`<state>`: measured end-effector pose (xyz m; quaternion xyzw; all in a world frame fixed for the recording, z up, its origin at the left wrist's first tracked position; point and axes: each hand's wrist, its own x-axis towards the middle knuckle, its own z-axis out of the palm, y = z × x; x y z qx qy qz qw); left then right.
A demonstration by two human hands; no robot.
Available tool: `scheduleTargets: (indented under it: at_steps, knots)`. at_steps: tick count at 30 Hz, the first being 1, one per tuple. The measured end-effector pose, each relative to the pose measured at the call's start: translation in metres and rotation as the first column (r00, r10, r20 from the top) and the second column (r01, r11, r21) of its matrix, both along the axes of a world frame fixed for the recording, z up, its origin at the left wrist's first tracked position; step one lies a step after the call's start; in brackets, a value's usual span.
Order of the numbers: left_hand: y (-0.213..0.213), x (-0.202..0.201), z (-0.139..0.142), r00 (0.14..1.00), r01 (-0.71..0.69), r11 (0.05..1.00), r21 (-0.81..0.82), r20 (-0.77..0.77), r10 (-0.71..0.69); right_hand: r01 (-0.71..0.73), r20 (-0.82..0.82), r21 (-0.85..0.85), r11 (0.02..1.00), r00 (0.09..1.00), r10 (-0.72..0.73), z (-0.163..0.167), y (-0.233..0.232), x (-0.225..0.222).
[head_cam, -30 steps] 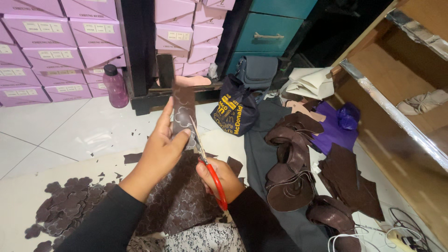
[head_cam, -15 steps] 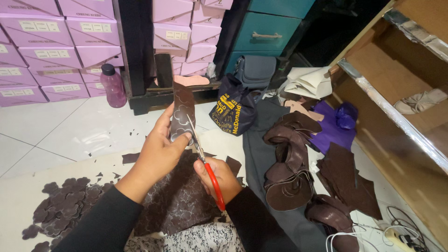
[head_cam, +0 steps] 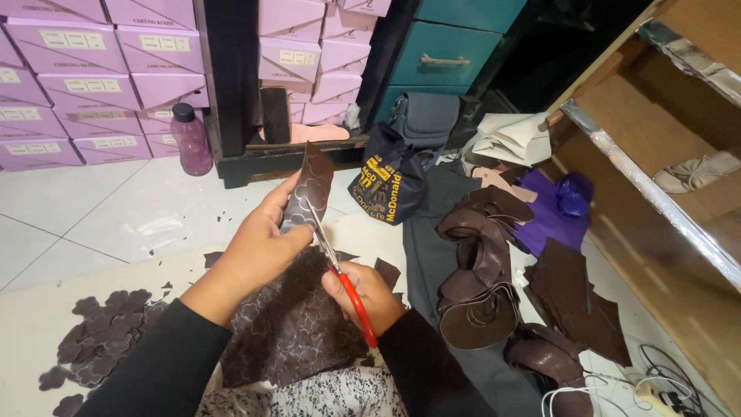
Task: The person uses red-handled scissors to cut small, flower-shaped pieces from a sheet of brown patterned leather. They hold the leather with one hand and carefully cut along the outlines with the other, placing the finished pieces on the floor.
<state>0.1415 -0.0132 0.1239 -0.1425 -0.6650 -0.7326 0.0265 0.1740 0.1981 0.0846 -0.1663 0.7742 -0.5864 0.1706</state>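
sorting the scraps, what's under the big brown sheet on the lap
The big brown sheet lies over a patterned black-and-white fabric, which shows at its lower edge. The sheet hides whatever else is beneath it.

Centre: left hand [head_cam: 258,247] and right hand [head_cam: 369,292] with red-handled scissors [head_cam: 340,270] crowd the strip of brown leather [head_cam: 307,185]; no spare room between them.
Left floor: white tiles [head_cam: 116,208] lie open up to the pink bottle [head_cam: 191,139].
Near left: cut brown shapes [head_cam: 96,344] litter the pale mat.
Ahead: black shelf frame [head_cam: 231,93] and stacked lilac boxes [head_cam: 69,85] wall off the far side.
Ahead right: dark printed bag [head_cam: 386,185] stands just past the strip.
Right: heaped brown leather pieces [head_cam: 482,270] and a wooden shelf unit [head_cam: 664,201] block that flank.
Below: large brown patterned sheet [head_cam: 293,332] covers the lap.
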Motion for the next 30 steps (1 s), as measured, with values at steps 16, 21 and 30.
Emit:
scheduleTargets:
  at_steps: [16,21,30]
  knots:
    - [0.025,-0.003,-0.024,0.963,-0.106,0.953,0.283,0.267,0.027,0.112,-0.035,-0.07,0.991,0.993,-0.115,-0.005,-0.009,-0.003]
    - [0.021,-0.006,-0.023,0.976,-0.068,0.981,0.184,0.218,0.027,0.075,-0.034,-0.062,0.995,0.996,-0.078,0.003,-0.006,0.0]
    - [0.013,-0.008,-0.024,0.976,-0.055,0.98,0.189,0.215,0.013,0.073,0.064,-0.176,0.982,0.996,-0.062,0.0,-0.005,0.001]
